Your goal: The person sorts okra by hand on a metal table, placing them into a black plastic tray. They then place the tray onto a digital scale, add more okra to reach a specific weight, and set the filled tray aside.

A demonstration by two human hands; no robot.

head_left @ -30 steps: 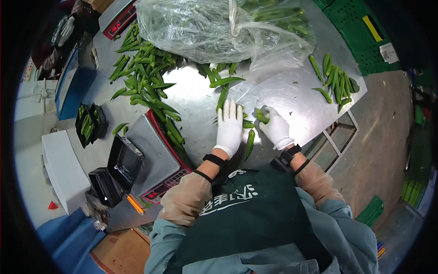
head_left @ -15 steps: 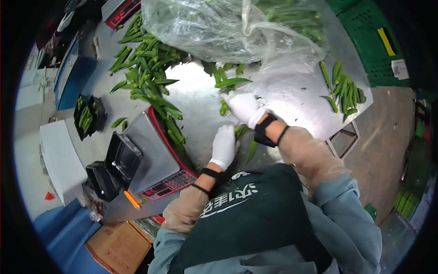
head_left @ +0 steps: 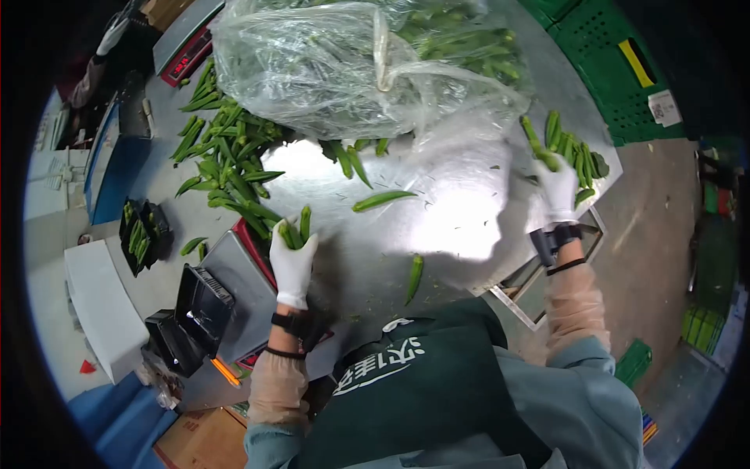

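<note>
My left hand (head_left: 294,270), in a white glove, is closed around a few green okra pods (head_left: 305,222) beside the red-edged scale. They stick up past its fingers, near the lower end of the large okra heap (head_left: 234,152). Off to the right, my gloved right hand (head_left: 558,190) grips okra (head_left: 533,138) at the left side of a small okra pile (head_left: 583,160). Its fingers are partly hidden by the pods. Between my hands one okra pod (head_left: 383,200) lies flat on the metal table (head_left: 351,258), with another pod (head_left: 414,279) closer to me.
A clear plastic bag (head_left: 312,70) of okra covers the table's far side. At left stand a scale (head_left: 248,301) bearing black trays (head_left: 205,301), and a filled black tray (head_left: 144,234). Green crates (head_left: 601,70) stand at far right. Another person's gloved hand (head_left: 113,37) shows at upper left.
My hands have moved apart from the table's middle: the left towards the scale with okra, the right out to the small pile. The pods beneath them have shifted.
</note>
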